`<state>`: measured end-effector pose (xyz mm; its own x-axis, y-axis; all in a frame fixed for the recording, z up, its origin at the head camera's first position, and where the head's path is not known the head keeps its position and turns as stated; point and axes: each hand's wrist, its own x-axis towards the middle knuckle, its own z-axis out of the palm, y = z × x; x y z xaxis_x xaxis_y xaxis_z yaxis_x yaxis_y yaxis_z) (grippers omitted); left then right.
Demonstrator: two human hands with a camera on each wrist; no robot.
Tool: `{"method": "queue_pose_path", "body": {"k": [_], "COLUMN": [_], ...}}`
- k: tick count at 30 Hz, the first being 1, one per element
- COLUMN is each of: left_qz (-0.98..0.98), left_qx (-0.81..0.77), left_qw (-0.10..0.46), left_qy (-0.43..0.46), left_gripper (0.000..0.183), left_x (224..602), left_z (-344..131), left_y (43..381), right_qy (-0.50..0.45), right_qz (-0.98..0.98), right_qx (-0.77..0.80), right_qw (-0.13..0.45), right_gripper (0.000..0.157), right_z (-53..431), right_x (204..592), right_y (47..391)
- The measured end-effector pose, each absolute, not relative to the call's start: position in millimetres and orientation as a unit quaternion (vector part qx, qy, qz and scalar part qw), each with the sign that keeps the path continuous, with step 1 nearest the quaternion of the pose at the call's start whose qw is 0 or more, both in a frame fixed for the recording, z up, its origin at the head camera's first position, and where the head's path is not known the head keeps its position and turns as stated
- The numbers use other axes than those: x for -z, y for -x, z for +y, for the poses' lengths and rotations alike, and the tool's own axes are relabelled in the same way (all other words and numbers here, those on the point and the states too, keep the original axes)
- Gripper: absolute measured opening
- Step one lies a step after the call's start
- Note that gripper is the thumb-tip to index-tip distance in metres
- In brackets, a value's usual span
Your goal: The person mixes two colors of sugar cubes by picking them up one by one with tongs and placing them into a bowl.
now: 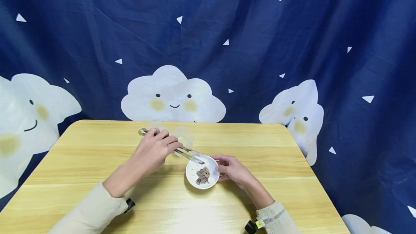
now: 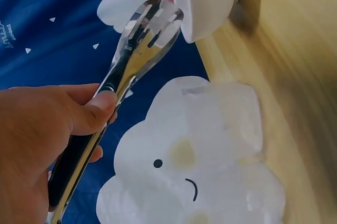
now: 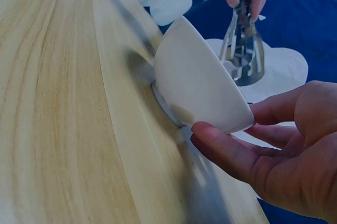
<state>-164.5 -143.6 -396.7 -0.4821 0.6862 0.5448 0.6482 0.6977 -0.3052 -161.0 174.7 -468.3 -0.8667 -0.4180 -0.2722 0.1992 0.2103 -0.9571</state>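
Note:
My left hand point(image 1: 156, 147) grips a pair of slotted metal tongs point(image 2: 138, 50) with black handle strips, the thumb lying along one side. Their metal ends slant down over a small white bowl point(image 1: 191, 176), slightly parted, and I see nothing between them. Several brown chunks point(image 1: 203, 175) lie in the bowl. My right hand point(image 1: 235, 170) holds the bowl from its right side, with thumb and fingers at the rim and outer wall in the right wrist view. The bowl stands on the table; the chunks are hidden from both wrist views.
Behind the tongs, a clear see-through piece point(image 1: 185, 134) with a rounded outline is on the wooden table point(image 1: 97, 161); its kind is unclear. A dark blue curtain point(image 1: 201, 46) with white clouds hangs along the table's far edge.

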Motion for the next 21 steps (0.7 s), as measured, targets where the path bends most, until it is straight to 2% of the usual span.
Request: {"method": "queue_pose_path", "body": {"k": [8,17,21], "left_qz": [-0.855,-0.867,-0.862], "left_qx": [-0.006,-0.012,-0.020], "left_qw": [0.354,0.338,0.350], "left_qy": [0.379,0.366,0.367], "left_gripper": [0.034,0.045,0.046], "left_x": [381.4,367.2,362.8], "left_z": [-158.8,-177.3,-185.4], "left_y": [169.8,172.6,175.2], "right_qy": [0.073,0.072,0.072], "right_qz": [0.742,0.743,0.744], "right_qx": [0.619,0.619,0.618], "right_qw": [0.245,0.246,0.245], "right_gripper": [0.048,0.048,0.048], "right_z": [173.5,173.5,172.9], "right_x": [467.1,467.6,466.6], "right_y": [161.2,161.6,161.8]}}
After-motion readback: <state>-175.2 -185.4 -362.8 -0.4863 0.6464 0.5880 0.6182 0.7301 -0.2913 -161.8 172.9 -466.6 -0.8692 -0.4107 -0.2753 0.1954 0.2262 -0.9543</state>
